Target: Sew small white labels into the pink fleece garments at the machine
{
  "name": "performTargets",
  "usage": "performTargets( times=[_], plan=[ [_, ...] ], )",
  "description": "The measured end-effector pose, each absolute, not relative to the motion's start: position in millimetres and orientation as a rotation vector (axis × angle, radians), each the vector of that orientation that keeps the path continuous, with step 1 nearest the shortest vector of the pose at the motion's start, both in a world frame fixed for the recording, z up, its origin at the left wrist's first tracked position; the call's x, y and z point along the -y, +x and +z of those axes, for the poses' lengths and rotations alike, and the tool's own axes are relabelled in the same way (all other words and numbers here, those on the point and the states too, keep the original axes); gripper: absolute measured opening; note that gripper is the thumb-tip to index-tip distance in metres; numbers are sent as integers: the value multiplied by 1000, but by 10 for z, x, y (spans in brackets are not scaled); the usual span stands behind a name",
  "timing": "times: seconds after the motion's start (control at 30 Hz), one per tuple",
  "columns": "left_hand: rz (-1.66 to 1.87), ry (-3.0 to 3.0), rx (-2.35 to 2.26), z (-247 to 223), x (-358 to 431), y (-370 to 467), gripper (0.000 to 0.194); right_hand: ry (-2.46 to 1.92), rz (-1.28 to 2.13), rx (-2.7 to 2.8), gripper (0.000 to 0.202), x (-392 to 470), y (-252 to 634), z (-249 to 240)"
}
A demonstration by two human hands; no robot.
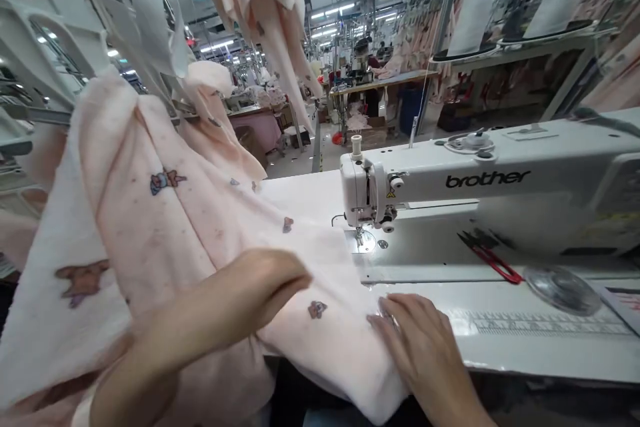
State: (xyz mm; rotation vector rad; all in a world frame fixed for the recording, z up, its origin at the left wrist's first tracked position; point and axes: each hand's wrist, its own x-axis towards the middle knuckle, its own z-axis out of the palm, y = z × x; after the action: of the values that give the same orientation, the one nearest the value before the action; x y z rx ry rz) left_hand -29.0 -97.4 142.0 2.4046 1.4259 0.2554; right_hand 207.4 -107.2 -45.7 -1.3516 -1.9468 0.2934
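Note:
Pale pink plush fabric (320, 347) with small printed bears spreads over the sewing table and drapes past its front edge. My left hand (273, 280) is bent at the wrist on top of it, fingers closed and partly hidden, gathering the cloth. At the cloth's right edge, my right hand (417, 327) pinches it between thumb and fingers. Just beyond the cloth's far corner is the needle and presser foot (360, 237) of a white Brother sewing machine (425, 177). The fabric's corner lies close beside the needle plate.
Red-handled scissors (495, 261) and a clear round dish (564, 290) lie right of the needle. A ruler strip (545, 324) runs along the table. More pink fabric hangs from white clamps (160, 73) at left. White thread cones (470, 23) stand behind the machine.

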Motion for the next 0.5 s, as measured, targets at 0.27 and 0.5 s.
performTargets(
  times=[0.27, 0.5],
  plan=[
    [122, 2597, -1038, 1063, 186, 289, 6, -1125, 817, 1651, 13, 1040, 2147, 431],
    [984, 2744, -965, 2353, 690, 201, 8, -1157, 1205, 1857, 27, 1028, 2718, 892]
  ],
)
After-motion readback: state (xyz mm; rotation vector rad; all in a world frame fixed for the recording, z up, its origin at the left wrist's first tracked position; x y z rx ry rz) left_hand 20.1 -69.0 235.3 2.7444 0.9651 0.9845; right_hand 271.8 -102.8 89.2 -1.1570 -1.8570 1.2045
